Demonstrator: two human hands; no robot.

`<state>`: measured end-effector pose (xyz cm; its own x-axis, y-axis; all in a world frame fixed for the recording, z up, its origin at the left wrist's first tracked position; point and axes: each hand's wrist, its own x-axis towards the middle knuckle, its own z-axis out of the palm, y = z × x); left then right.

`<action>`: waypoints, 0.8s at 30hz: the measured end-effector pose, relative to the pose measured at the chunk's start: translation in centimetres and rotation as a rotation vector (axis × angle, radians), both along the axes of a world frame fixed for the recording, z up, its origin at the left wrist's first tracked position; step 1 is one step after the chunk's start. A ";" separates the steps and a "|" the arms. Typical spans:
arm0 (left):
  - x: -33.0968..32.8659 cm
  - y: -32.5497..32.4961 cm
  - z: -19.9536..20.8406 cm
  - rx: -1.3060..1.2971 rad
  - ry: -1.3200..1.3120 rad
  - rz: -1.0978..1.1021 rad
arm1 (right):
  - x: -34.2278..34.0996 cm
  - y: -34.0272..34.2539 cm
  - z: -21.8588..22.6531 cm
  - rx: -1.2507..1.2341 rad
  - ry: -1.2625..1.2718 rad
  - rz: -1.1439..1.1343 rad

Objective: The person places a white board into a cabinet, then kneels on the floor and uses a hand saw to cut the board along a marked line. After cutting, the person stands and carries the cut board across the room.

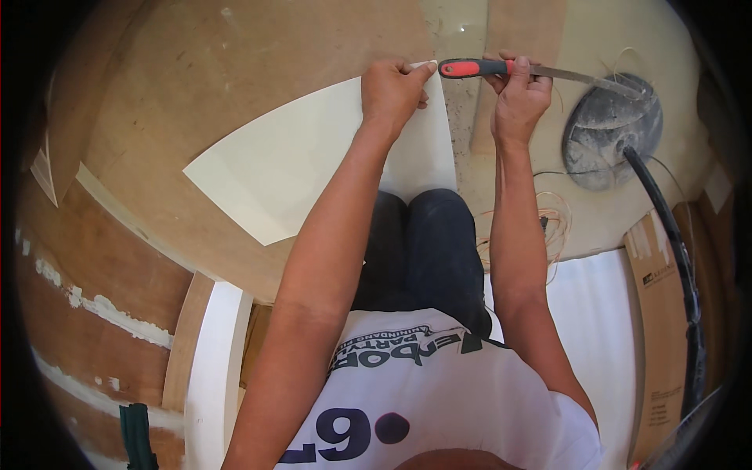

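Note:
My left hand (394, 95) is closed at the upper corner of a white sheet (309, 145), pinching its edge between thumb and fingers. The sheet is flat and stiff-looking and reaches over my knees. In my right hand (522, 102) is a jab saw (462, 69) with a red and black handle and a narrow metal blade. The fingers wrap it where handle and blade meet. The blade points to the right, and the handle's butt end is close to the sheet's corner, near my left fingertips. Whether the two touch, I cannot tell.
Right of my hands stands a dusty, round grey base (599, 129) with a black pole (662, 200). Thin orange wire (558, 223) lies coiled by my right forearm. A brown board (525, 35) lies beyond my hands. A cardboard box (662, 345) is at lower right, dark green cloth (139, 435) at lower left.

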<state>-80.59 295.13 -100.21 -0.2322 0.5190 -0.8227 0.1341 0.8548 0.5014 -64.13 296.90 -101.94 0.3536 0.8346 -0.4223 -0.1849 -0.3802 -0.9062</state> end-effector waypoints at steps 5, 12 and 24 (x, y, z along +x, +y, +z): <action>-0.2 0.2 -0.1 -0.014 -0.019 -0.003 | 1.5 0.3 0.9 -0.055 -0.052 0.006; -0.5 0.4 0.2 -0.057 -0.077 0.069 | 1.8 -1.8 8.4 -0.464 -0.300 0.591; -0.8 0.3 -0.5 -0.074 -0.160 0.118 | -1.2 -4.4 11.5 -0.730 -0.059 0.705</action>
<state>-81.39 295.45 -100.73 -0.1512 0.4328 -0.8887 -0.0449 0.8951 0.4436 -65.33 292.46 -90.41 -0.0824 0.4061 -0.9101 0.3326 -0.8496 -0.4093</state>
